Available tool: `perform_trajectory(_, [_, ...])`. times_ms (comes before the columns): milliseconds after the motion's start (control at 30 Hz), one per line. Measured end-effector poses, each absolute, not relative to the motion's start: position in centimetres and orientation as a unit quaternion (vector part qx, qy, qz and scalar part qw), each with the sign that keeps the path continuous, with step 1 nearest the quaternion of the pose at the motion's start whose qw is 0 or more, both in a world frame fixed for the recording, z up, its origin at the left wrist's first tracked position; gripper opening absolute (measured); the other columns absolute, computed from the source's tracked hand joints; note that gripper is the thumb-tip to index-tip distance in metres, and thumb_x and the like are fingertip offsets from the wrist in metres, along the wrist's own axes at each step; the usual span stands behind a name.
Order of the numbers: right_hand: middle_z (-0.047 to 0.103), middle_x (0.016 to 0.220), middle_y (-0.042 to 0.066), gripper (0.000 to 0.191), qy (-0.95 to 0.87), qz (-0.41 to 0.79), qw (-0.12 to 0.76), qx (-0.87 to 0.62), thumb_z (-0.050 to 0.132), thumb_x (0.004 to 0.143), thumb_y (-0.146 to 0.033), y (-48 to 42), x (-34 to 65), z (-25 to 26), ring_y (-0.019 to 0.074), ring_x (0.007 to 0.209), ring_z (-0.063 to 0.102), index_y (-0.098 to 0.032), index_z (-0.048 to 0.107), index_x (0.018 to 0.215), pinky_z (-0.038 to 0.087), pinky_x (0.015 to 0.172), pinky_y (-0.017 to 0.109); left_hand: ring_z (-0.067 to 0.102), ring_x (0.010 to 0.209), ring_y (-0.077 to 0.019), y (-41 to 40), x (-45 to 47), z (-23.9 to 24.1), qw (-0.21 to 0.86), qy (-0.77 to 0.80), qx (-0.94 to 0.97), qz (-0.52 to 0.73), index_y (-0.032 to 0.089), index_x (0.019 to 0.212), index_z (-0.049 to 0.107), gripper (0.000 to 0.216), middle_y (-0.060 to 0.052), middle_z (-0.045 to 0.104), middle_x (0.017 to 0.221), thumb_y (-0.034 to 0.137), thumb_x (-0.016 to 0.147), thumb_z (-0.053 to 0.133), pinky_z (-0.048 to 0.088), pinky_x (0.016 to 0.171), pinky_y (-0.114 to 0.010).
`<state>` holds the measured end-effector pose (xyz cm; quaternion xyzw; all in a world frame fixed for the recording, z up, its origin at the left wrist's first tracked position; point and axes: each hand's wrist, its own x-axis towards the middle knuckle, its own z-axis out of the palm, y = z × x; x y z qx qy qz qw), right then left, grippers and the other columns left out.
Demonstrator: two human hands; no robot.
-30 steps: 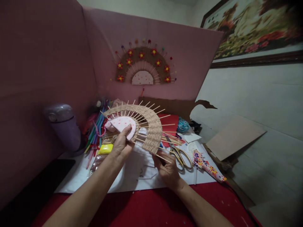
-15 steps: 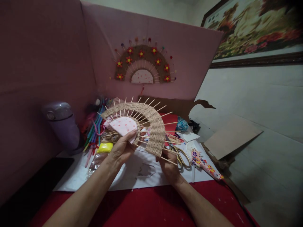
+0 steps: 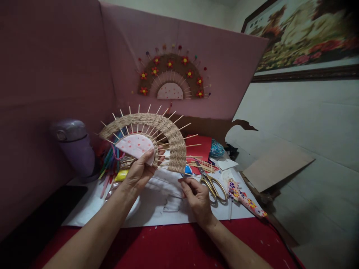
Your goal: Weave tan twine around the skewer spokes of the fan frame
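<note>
My left hand [image 3: 138,172] grips the pink dotted half-disc at the base of a woven jute fan [image 3: 165,130], a half-circle with thin wooden sticks poking out all round. It holds the fan up above the table. My right hand [image 3: 196,198] sits just below the fan's lower right end, fingers curled in a pinch. What it pinches is too thin to make out.
A finished fan with red flowers [image 3: 171,76] hangs on the pink board. On the white sheet [image 3: 157,209] lie gold-handled scissors [image 3: 213,185], a patterned glue gun [image 3: 244,198], loose sticks and red paper. A lilac tumbler [image 3: 73,147] and pipe cleaners stand left. Brown cardboard [image 3: 276,164] lies right.
My left hand has lifted the woven fan up and leftward, turning it slightly. My right hand has come off the fan's lower sticks and now sits just beneath them.
</note>
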<state>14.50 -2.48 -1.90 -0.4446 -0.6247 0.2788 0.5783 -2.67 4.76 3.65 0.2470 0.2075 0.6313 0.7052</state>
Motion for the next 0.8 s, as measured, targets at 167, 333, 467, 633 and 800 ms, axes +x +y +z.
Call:
perform_trajectory(167, [0.044,0.051,-0.004,0.019,-0.617,0.241,0.587,-0.465,0.051,0.084,-0.03,-2.7,14.4,-2.2,0.0085,0.047,0.041,-0.015,0.062,0.079,0.034,0.046,0.021,0.067,0.081,-0.0183,4.9,-2.9,3.7,0.694,0.203,0.25,0.644,0.01,0.09,0.064,0.018,-0.009,0.071,0.086,0.006,0.081,0.049,0.057,0.075,-0.03])
perform_trajectory(333, [0.054,0.06,-0.001,0.014,-0.666,0.173,0.565,-0.455,0.052,0.084,-0.024,-3.2,14.2,-2.1,0.0089,0.05,0.046,-0.015,0.063,0.081,0.037,0.05,0.021,0.067,0.08,-0.0182,5.0,-2.8,3.3,0.686,0.205,0.26,0.648,0.01,0.092,0.064,0.018,-0.009,0.071,0.087,0.007,0.078,0.053,0.057,0.073,-0.028])
perform_trajectory(467, [0.062,0.068,0.001,0.013,-0.696,0.122,0.552,-0.443,0.051,0.084,-0.02,-3.3,14.4,-1.9,0.0107,0.057,0.053,-0.016,0.063,0.087,0.04,0.056,0.022,0.067,0.081,-0.0174,5.0,-2.5,3.1,0.669,0.191,0.268,0.667,0.011,0.091,0.064,0.019,-0.007,0.071,0.086,0.005,0.075,0.057,0.057,0.074,-0.028])
perform_trajectory(633, [0.06,0.066,0.002,0.011,-0.706,0.066,0.528,-0.468,0.052,0.083,-0.021,-3.4,14.8,-1.3,0.0123,0.058,0.054,-0.018,0.06,0.078,0.038,0.056,0.023,0.067,0.077,-0.0163,4.8,-2.6,3.4,0.649,0.202,0.284,0.677,0.012,0.089,0.064,0.019,-0.005,0.071,0.087,0.006,0.071,0.061,0.057,0.071,-0.026])
perform_trajectory(800, [0.059,0.064,0.001,0.013,-0.71,0.012,0.502,-0.494,0.052,0.083,-0.023,-3.3,15.3,-0.6,0.0123,0.057,0.051,-0.019,0.059,0.073,0.035,0.056,0.024,0.067,0.065,-0.0176,4.8,-3.0,3.6,0.613,0.267,0.322,0.67,0.012,0.083,0.064,0.018,-0.004,0.07,0.076,0.011,0.065,0.067,0.055,0.048,-0.022])
